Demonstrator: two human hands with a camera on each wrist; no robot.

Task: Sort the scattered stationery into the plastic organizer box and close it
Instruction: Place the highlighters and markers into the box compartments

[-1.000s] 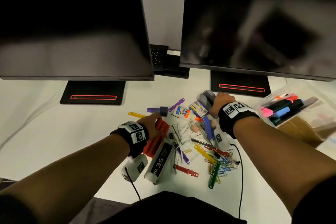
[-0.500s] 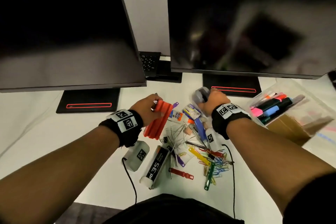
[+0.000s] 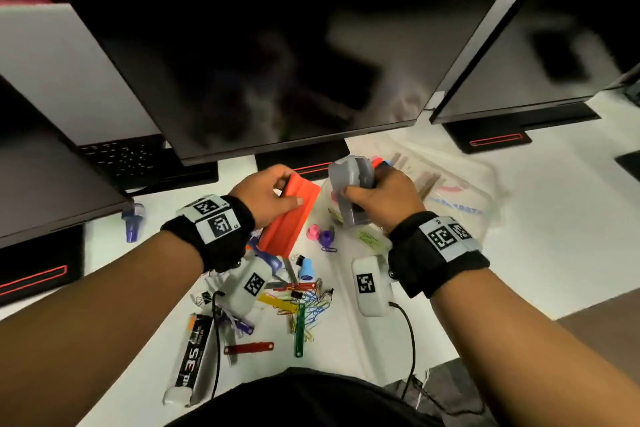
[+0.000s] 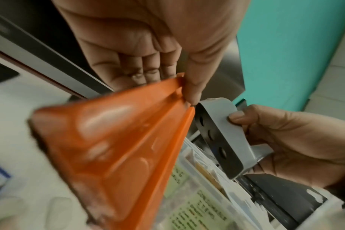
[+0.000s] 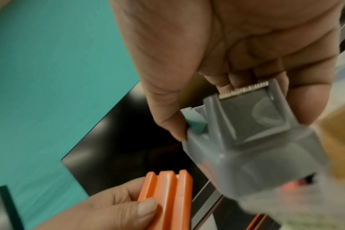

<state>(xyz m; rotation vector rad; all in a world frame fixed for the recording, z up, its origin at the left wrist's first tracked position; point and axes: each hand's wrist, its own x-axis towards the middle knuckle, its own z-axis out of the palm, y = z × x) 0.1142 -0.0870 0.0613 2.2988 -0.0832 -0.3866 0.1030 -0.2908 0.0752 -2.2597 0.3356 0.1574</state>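
My left hand (image 3: pixel 282 189) grips an orange ridged plastic scraper (image 3: pixel 289 220) by its upper end, thumb on top, and holds it tilted above the desk. My right hand (image 3: pixel 362 185) grips a grey tape dispenser (image 3: pixel 349 180), lifted just right of the scraper. In the left wrist view the scraper (image 4: pixel 118 147) nearly touches the dispenser (image 4: pixel 225 132). The right wrist view shows the dispenser's (image 5: pixel 256 147) serrated blade by my fingers. The clear plastic organizer box (image 3: pixel 464 184) lies open behind my right hand, with markers and brown strips inside.
Loose stationery lies under my wrists: coloured paper clips (image 3: pixel 313 305), a staples box (image 3: pixel 194 360), pink (image 3: pixel 313 231) and purple (image 3: pixel 326 236) caps, a red fastener strip (image 3: pixel 248 347). Dark monitors (image 3: pixel 277 73) and their stands line the back of the white desk (image 3: pixel 540 253).
Both hands have lifted their items off the desk and carried them right, to the organizer box. The head view has swung right, so the pile now lies under my wrists.
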